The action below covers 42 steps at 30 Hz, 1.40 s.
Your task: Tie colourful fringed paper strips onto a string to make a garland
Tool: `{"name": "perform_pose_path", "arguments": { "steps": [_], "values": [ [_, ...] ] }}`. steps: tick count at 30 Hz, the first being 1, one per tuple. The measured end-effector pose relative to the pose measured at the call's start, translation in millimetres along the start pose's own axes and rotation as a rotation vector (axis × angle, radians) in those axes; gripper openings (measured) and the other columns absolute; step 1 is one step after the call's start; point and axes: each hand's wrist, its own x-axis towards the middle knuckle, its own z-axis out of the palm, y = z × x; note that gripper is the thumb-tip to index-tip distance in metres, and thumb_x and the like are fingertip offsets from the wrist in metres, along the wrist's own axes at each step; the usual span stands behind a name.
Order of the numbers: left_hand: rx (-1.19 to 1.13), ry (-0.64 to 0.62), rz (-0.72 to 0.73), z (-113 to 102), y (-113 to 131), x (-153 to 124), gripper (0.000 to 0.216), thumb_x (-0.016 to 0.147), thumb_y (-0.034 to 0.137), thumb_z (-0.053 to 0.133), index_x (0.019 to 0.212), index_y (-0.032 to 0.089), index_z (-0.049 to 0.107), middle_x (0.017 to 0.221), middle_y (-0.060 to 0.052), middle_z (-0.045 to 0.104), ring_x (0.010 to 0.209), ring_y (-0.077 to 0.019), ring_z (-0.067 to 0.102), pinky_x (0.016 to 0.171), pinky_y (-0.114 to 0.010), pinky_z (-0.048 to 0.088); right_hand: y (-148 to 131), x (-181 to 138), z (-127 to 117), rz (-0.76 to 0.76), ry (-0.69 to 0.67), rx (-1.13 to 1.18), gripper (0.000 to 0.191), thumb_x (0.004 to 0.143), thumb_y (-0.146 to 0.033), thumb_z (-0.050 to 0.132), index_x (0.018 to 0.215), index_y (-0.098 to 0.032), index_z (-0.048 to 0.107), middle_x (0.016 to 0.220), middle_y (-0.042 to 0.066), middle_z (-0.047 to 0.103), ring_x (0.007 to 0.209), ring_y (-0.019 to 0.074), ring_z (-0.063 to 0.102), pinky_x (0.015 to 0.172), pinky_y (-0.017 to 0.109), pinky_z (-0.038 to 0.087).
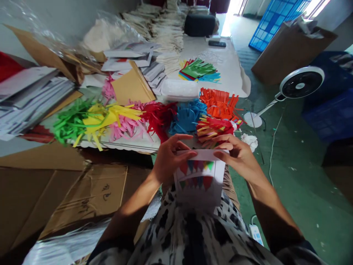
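Both hands hold a white paper packet (199, 184) printed with coloured bunting flags, over my lap. My left hand (168, 158) grips its top left corner, thumb on the front. My right hand (239, 154) pinches its top right edge. Just beyond the hands, on the table's near edge, lie piles of cut paper fringe: red (160, 117), blue (187, 116), orange (219, 102), a mixed red and yellow bundle (213, 127), pink (127, 127), yellow (106, 117) and green (70, 123).
A white table (234, 73) runs away from me with stacks of packets (132, 55), a clear plastic box (179, 89), more fringe (199, 70) and a phone (217, 43). Flattened cardboard boxes (68, 191) sit at left. A floor fan (300, 82), blue crates (275, 18) and a power strip (256, 232) stand at right.
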Motion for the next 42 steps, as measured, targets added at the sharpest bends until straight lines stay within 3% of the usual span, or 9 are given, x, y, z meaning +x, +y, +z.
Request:
{"name": "perform_pose_path", "arguments": {
  "steps": [4,8,14,18,23,28,33,37,42],
  "values": [
    [-0.112,-0.095,-0.088,-7.3,-4.9,1.2,0.032,0.075,0.030,0.093,0.103,0.019,0.084,0.074,-0.002,0.078,0.061,-0.0111,0.067,0.056,-0.021,0.050,3.9,-1.9,2.0,0.019,0.022,-0.088,0.013,0.092,-0.040,0.079,0.097,-0.028,0.082,0.104,0.002,0.081,0.093,0.0192,0.074,0.084,0.032,0.057],
    [-0.160,-0.146,-0.113,-21.6,-24.5,5.8,0.031,0.077,0.033,0.092,0.104,0.019,0.086,0.070,-0.003,0.077,0.058,-0.0102,0.064,0.053,-0.020,0.046,18.9,-3.5,-5.4,0.065,-0.052,0.040,0.020,0.096,-0.041,0.075,0.113,-0.032,0.081,0.114,0.002,0.082,0.105,0.0207,0.075,0.092,0.035,0.059],
    [-0.308,-0.373,-0.096,-52.8,-26.0,21.8,0.055,0.088,0.031,0.084,0.140,0.025,0.070,0.124,-0.013,0.080,0.101,-0.0225,0.078,0.086,-0.030,0.061,32.8,14.2,-5.6,0.048,-0.073,0.136,0.032,0.099,-0.044,0.071,0.129,-0.032,0.074,0.130,0.003,0.077,0.118,0.0235,0.072,0.104,0.041,0.056],
    [-0.034,-0.393,0.091,-64.7,-17.1,33.8,0.068,0.074,0.027,0.094,0.138,0.027,0.071,0.148,-0.013,0.066,0.119,-0.0264,0.072,0.089,-0.030,0.061,34.7,29.3,-1.4,0.025,-0.004,0.002,0.028,0.100,-0.049,0.067,0.120,-0.031,0.077,0.114,0.003,0.081,0.100,0.0225,0.075,0.086,0.037,0.060],
    [0.079,-0.290,0.176,-58.6,-36.2,38.4,0.032,0.085,0.032,0.085,0.115,0.022,0.083,0.125,-0.013,0.078,0.113,-0.0230,0.074,0.091,-0.031,0.060,36.8,28.8,3.1,0.023,-0.079,-0.081,0.030,0.103,-0.049,0.062,0.120,-0.030,0.078,0.121,0.003,0.079,0.111,0.0224,0.072,0.093,0.036,0.059],
    [0.046,-0.186,0.224,-51.3,-46.0,43.6,0.025,0.090,0.040,0.079,0.106,0.022,0.085,0.125,-0.012,0.078,0.116,-0.0231,0.072,0.096,-0.031,0.057,33.6,28.5,10.8,-0.150,-0.043,-0.154,0.027,0.097,-0.039,0.073,0.123,-0.031,0.077,0.131,0.003,0.076,0.125,0.0226,0.069,0.106,0.040,0.055],
    [0.149,-0.120,0.148,-57.0,-42.3,47.5,0.033,0.092,0.046,0.077,0.110,0.020,0.085,0.077,-0.002,0.076,0.064,-0.0107,0.060,0.058,-0.021,0.045,36.6,40.7,21.9,-0.179,0.083,-0.195,0.016,0.098,-0.035,0.071,0.108,-0.029,0.082,0.114,0.003,0.081,0.109,0.0221,0.074,0.087,0.034,0.059],
    [0.110,-0.178,0.127,-65.5,-40.8,50.9,0.040,0.089,0.046,0.080,0.120,0.021,0.083,0.085,-0.004,0.078,0.061,-0.0089,0.056,0.054,-0.021,0.040,36.8,47.6,25.4,-0.110,0.045,-0.195,0.023,0.096,-0.038,0.072,0.116,-0.031,0.081,0.122,0.002,0.079,0.081,0.0158,0.071,0.054,0.025,0.046],
    [0.081,-0.175,0.114,-68.6,-44.8,54.2,0.040,0.086,0.046,0.083,0.119,0.023,0.083,0.086,-0.006,0.080,0.058,-0.0093,0.056,0.050,-0.021,0.040,35.7,47.3,28.1,-0.110,0.006,-0.177,0.025,0.097,-0.036,0.071,0.119,-0.031,0.081,0.119,0.003,0.080,0.099,0.0212,0.074,0.069,0.029,0.055]
  ]
}}
